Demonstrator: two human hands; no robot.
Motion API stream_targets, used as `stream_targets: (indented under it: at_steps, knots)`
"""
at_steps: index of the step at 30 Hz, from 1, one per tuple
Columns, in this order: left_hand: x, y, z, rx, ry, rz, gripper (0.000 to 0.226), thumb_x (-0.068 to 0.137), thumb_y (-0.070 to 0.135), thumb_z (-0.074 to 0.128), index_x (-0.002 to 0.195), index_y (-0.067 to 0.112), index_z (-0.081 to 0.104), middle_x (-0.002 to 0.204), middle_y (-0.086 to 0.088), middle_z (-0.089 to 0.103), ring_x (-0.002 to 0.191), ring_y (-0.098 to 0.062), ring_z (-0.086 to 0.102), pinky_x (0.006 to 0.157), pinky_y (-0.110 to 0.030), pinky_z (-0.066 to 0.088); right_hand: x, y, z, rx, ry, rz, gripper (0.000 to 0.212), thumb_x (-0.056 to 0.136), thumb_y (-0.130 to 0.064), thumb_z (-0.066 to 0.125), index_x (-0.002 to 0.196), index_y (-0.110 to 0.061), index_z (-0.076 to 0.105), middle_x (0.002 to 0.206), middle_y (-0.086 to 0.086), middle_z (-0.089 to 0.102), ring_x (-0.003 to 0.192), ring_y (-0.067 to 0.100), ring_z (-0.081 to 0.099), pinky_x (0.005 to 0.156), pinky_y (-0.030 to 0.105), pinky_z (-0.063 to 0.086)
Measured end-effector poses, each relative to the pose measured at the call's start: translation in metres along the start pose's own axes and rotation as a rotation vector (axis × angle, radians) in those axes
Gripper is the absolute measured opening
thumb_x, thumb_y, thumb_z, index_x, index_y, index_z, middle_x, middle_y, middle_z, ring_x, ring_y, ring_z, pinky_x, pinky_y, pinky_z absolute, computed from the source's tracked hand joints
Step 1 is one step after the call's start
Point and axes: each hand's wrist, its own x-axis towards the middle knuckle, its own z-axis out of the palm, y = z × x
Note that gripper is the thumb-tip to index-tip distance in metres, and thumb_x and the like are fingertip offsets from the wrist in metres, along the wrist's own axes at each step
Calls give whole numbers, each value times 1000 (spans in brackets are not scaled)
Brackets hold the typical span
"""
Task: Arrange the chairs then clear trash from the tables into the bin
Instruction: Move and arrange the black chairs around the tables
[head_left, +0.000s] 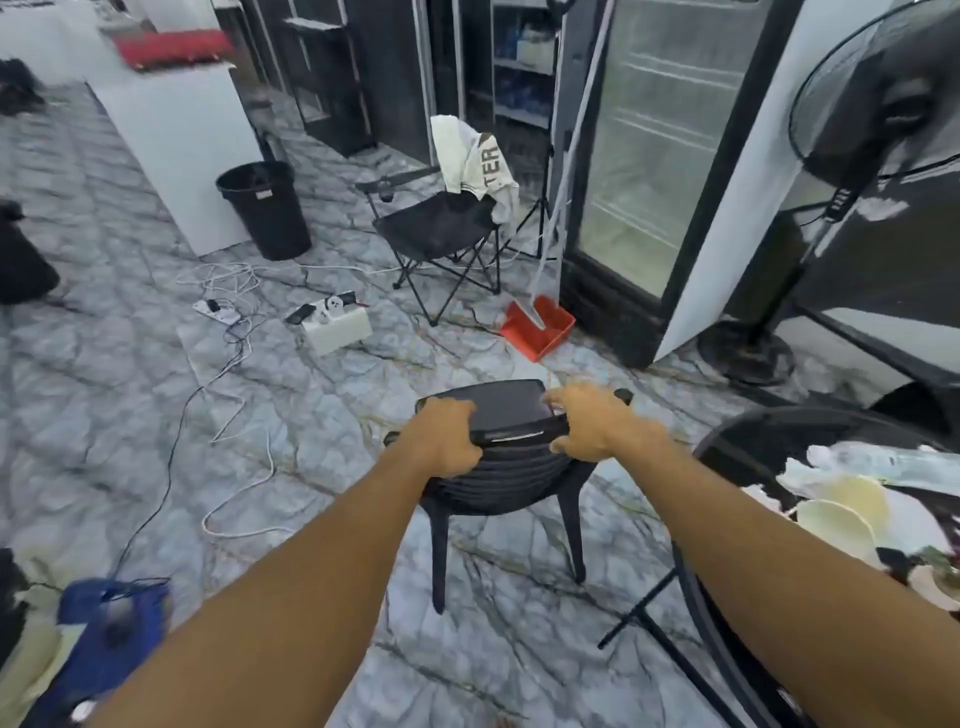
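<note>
Left hand (447, 436) and right hand (597, 423) both grasp the top rail of the black plastic chair (504, 483), fingers curled over its edge. The chair stands upright on the marbled floor. Just right of the chair is the round table (727, 441), carrying paper plates (841, 509). The black bin (265, 208) stands well beyond the chair, to its left.

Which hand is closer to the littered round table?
Right. The right hand grips the black chair by its backrest, beside the round table; the left hand grips the backrest's other end, farther away.
</note>
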Motion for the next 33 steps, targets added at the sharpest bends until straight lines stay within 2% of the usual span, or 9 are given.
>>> stream_targets:
  at_steps: [2,6,8,11,17,21,25,30,33]
  knots:
    - [23,-1,12,-7,-52,17,49,87,32,68,130,12,57,126,-10,61,113,-32,58,93,-47,53,23,7,9,-66,-42,-17,70,77,-41,77,137,-22,48,130,12,52,122,33,48,99,44,44]
    - [49,-6,41,129,-86,28,23,90,37,66,103,18,61,98,-6,65,87,-29,62,78,-44,55,52,14,35,-179,-114,-28,19,82,-37,70,90,-27,56,88,-1,55,98,27,57,89,44,43]
    - [56,-11,47,258,-10,55,18,94,35,61,100,19,63,94,-7,64,83,-29,61,72,-41,51,57,14,39,-172,-61,-28,11,85,-35,67,85,-27,59,77,-2,51,88,27,61,70,37,42]
    - [58,-17,48,328,50,129,11,96,31,59,92,20,58,84,-3,56,84,-31,60,68,-38,39,59,16,43,-138,10,-64,2,87,-27,66,89,-26,66,70,-5,46,82,27,59,63,35,35]
    - [33,-37,5,372,71,231,17,92,32,66,90,21,54,81,-2,53,73,-25,50,66,-36,38,31,-17,20,-113,130,-133,8,86,-34,69,91,-27,68,79,-2,64,80,23,59,63,35,40]
    - [-19,-36,-24,363,76,353,21,88,34,71,100,20,62,83,2,48,86,-27,57,68,-35,38,-27,-53,5,-26,172,-79,16,80,-35,77,92,-27,71,65,-13,52,71,18,52,62,30,35]
    - [-90,-24,-30,375,88,494,25,84,34,75,104,21,65,84,2,53,92,-26,61,68,-32,37,-113,-90,14,-11,195,44,29,76,-41,79,101,-28,74,84,-1,69,83,22,61,65,31,41]
    - [-168,9,-13,457,-8,680,31,83,36,75,108,21,65,99,-3,67,94,-26,62,74,-36,48,-232,-118,47,30,173,229,30,74,-46,80,76,-20,64,70,-3,61,80,25,62,65,36,49]
    - [-204,37,-3,481,-44,785,31,84,36,76,108,21,65,100,-3,64,95,-26,62,69,-35,41,-295,-126,61,56,193,331,33,74,-47,79,73,-22,58,66,-5,55,79,27,62,61,36,45]
